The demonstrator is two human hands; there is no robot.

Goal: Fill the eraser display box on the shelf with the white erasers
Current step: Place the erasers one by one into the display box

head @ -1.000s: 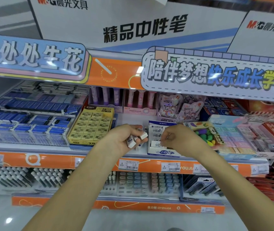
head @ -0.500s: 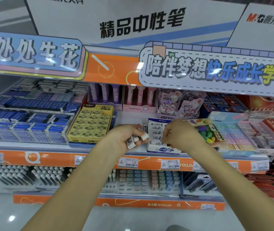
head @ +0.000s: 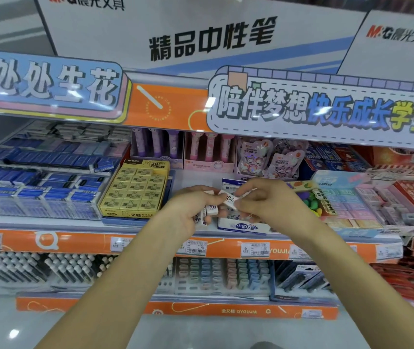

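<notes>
The white and blue eraser display box sits on the orange-edged shelf, mostly hidden behind my hands. My left hand is curled around a few white erasers, just left of the box. My right hand has come across to meet it and pinches one white eraser with blue print between thumb and fingers. That eraser is held between both hands, above the box's front. How full the box is cannot be seen.
A yellow 2B eraser box stands left of the display box, with blue erasers beyond it. Colourful fruit erasers and pastel erasers lie to the right. The orange shelf edge carries price tags. An overhanging sign hangs above.
My right hand has moved left from the display box to my left hand and taken hold of one white eraser there. My left hand stayed in place.
</notes>
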